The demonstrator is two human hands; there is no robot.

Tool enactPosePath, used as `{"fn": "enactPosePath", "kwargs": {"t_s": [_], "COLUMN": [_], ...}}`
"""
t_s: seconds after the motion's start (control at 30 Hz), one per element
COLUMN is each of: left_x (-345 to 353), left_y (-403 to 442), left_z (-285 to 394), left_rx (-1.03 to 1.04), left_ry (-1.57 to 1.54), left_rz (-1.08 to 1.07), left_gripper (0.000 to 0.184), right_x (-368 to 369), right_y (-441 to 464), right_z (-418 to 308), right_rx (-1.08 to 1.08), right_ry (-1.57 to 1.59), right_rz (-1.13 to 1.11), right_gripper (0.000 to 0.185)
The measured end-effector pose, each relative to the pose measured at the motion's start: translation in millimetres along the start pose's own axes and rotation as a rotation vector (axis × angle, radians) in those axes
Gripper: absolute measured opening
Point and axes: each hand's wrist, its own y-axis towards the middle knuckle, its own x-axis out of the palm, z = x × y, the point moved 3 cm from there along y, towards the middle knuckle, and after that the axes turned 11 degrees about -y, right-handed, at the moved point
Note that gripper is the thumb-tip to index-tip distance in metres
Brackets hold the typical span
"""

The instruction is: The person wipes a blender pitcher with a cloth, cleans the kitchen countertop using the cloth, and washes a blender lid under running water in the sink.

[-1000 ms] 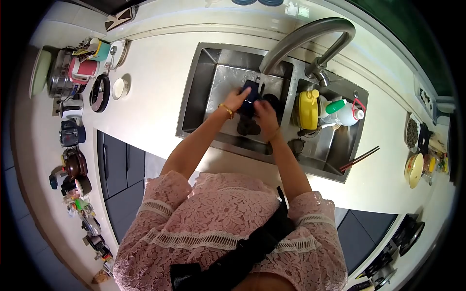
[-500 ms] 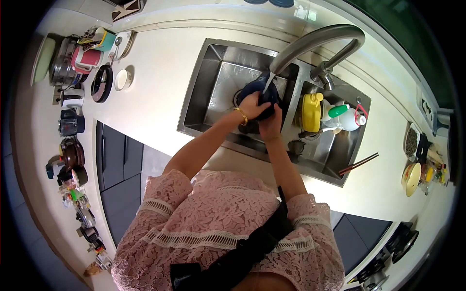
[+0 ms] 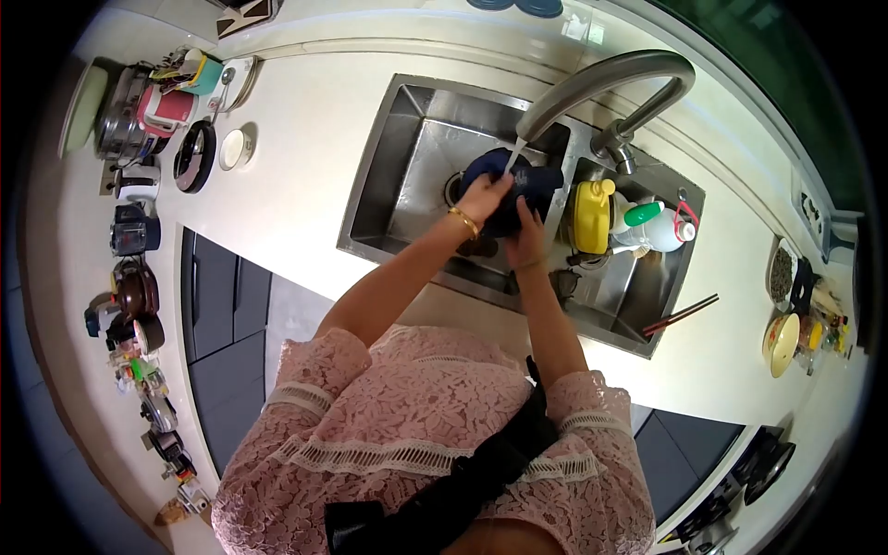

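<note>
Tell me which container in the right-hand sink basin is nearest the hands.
The yellow container: it sits closest to the right hand, while the pale bottle is farther right.

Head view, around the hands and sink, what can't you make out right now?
All in the head view:
Underside of the dark cloth: hidden by its upper folds, the left hand and the right hand.
Kind of item the cloth is: too bunched and blurred to tell.
Drain: partly covered, apparently by the cloth.
Blue discs: cut off by the top edge.
</note>
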Motion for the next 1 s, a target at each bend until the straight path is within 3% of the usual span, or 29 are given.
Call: {"fn": "enactPosePath", "kwargs": {"t_s": [0.07,0.1,0.13,0.2,0.23,0.3,0.37,0.4,0.47,0.53,0.57,0.67,0.7,0.73,0.77,0.8,0.87,0.93,1.0], "left_x": [-9,-9,-12,-31,-30,-31,-33,-35,-41,-39,-34,-27,-27,-21,-20,-18,-20,-19,-21], "left_y": [8,11,20,23,19,10,-5,-10,-11,-20,-25,-24,-18,-20,-19,-20,-5,-3,3], "left_z": [2,13,13,11,14,18,18,19,8,5,2,-27,-46,-30,-18,-12,-3,10,-1], "left_rx": [-0.339,-0.279,-0.444,-0.733,-0.727,-0.427,-0.389,-0.355,-0.355,-0.115,0.006,0.19,0.315,0.316,0.133,-0.052,-0.064,-0.333,-0.298], "left_ry": [-0.63,-0.903,-1.187,-1.073,-1.074,-0.807,-0.766,-0.729,-0.615,-0.161,-0.12,0.086,0.198,0.199,0.044,-0.112,-0.302,-0.616,-0.498], "left_rz": [0.203,0.237,0.008,0.09,0.093,0.223,0.166,0.108,0.097,0.086,-0.011,-0.166,-0.081,-0.08,0.009,0.098,0.144,0.167,0.18], "left_gripper": [0.036,0.032,0.036,0.039,0.039,0.048,0.05,0.052,0.059,0.062,0.067,0.07,0.067,0.067,0.063,0.061,0.054,0.051,0.047], "right_x": [4,8,6,9,10,7,-3,-8,-14,-9,-7,13,12,6,0,-4,-9,-23,-48], "right_y": [-3,-4,-3,-4,-9,-9,-7,-7,-3,-1,0,14,19,25,30,30,19,14,22], "right_z": [1,3,8,12,11,13,15,10,2,-9,-12,-18,-15,-9,-2,6,18,35,53], "right_rx": [-0.093,-0.127,-0.128,-0.278,-0.209,-0.201,-0.191,-0.191,-0.061,0.071,0.198,0.209,0.206,0.12,0.034,0.035,-0.153,-0.165,-0.136], "right_ry": [-0.105,-0.12,-0.122,-0.409,-0.508,-0.573,-0.664,-0.664,-0.284,-0.185,-0.083,-0.177,-0.177,-0.297,-0.414,-0.415,-0.445,-0.421,-0.426], "right_rz": [-0.003,0.004,0.003,-0.044,-0.07,-0.178,-0.365,-0.359,-0.368,-0.307,-0.243,-0.166,-0.169,-0.129,-0.089,-0.09,-0.018,0.064,0.049], "right_gripper": [0.035,0.036,0.036,0.037,0.04,0.042,0.041,0.041,0.033,0.033,0.035,0.038,0.038,0.04,0.042,0.042,0.042,0.043,0.038]}}
